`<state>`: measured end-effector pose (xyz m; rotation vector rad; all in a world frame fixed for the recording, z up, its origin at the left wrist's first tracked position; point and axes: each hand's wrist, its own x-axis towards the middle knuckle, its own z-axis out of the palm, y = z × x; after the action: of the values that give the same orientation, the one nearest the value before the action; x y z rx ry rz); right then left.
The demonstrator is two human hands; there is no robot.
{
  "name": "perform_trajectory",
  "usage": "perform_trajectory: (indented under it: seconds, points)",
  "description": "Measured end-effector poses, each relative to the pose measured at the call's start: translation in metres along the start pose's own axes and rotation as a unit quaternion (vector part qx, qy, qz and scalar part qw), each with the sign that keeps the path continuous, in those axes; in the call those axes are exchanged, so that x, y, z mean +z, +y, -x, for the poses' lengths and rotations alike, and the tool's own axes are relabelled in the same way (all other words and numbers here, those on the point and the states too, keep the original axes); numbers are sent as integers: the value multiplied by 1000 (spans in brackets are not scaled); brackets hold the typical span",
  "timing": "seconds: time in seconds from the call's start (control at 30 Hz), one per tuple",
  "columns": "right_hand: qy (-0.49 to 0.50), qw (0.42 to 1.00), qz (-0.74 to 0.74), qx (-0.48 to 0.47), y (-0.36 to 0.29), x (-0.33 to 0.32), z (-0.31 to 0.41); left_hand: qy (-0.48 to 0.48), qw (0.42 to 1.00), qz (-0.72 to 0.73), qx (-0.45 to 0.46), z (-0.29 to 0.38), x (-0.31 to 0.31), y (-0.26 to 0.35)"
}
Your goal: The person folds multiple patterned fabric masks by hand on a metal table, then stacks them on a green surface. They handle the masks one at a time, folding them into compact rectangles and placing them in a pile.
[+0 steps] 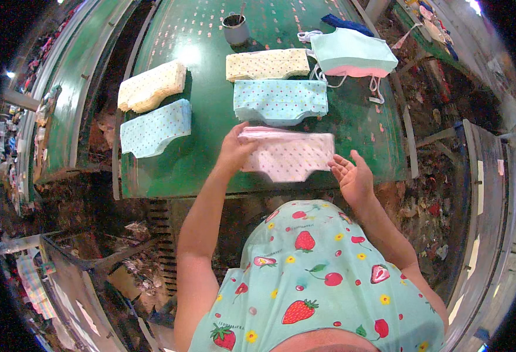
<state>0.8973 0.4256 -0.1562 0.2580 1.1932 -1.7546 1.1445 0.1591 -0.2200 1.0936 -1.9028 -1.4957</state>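
Note:
A stack of pink dotted fabric pieces (291,154), cut in a brief-like shape, lies near the front edge of the green table (209,145). My left hand (237,147) grips its left end, thumb over the top layers. At the stack's right end, my right hand (352,176) has its fingers apart, the fingertips at or just beside the corner; contact cannot be made out. Directly behind the pink stack sits a light blue dotted stack (280,101), and beyond that a cream dotted stack (267,64).
At the table's left lie another cream stack (152,86) and another blue stack (156,127). A grey cup (236,31) holding a thin stick stands farther back. Plain mint fabric (352,50) with white ties and a dark blue cloth (347,24) lie at the right. Other tables (64,132) flank this one.

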Motion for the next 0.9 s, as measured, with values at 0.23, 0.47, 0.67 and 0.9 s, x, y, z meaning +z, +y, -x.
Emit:
perform_trajectory:
  seconds: [0.23, 0.47, 0.67, 0.9]
  points:
    - [-93, 711, 603, -350, 23, -10, -12, 165, 970, -174, 25, 6, -2, -25]
    - [-171, 390, 753, -502, 33, 7, -37, -121, 809, -443, 367, 75, 42, -12]
    - [-183, 356, 822, -405, 48, -21, -39, -176, 792, -485, 328, 40, 28, -8]
    - [-148, 448, 793, -387, 47, -33, -23, -150, 883, -326, 304, 52, 30, 16]
